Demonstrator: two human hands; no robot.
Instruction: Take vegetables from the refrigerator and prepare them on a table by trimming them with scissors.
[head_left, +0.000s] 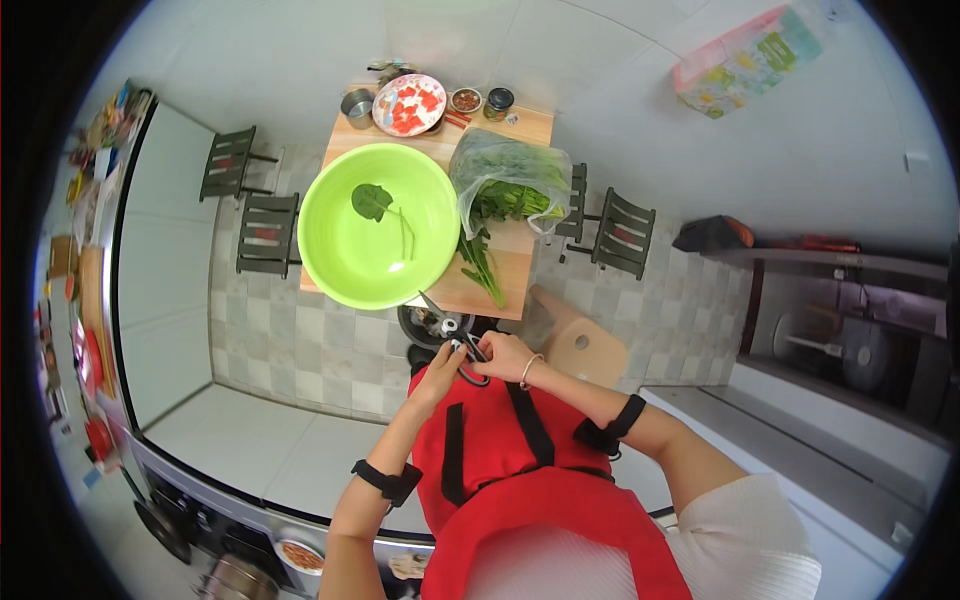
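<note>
Both my hands are at a pair of black-handled scissors (450, 326) above my lap, its blades pointing up and left toward a wooden table's edge. My left hand (439, 376) touches the pivot and handle area, and my right hand (501, 357) is closed on the handles. A large lime-green plastic basin (330, 255) stands on the table just beyond the blades. In it lie a dark green leaf (372, 202) and a few thin stems (406, 234). To its right, leafy greens (517, 199) stick out of a clear plastic bag (517, 154), and loose greens (481, 274) lie below it.
On the wooden table (514, 285) stand a patterned plate with red pieces (409, 105), a metal cup (358, 108), a small bowl (466, 100) and a dark-lidded jar (498, 103). Below its front edge is a dark bin (420, 326). Chairs (268, 234) (624, 232) flank the table; a beige stool (585, 349) stands near right.
</note>
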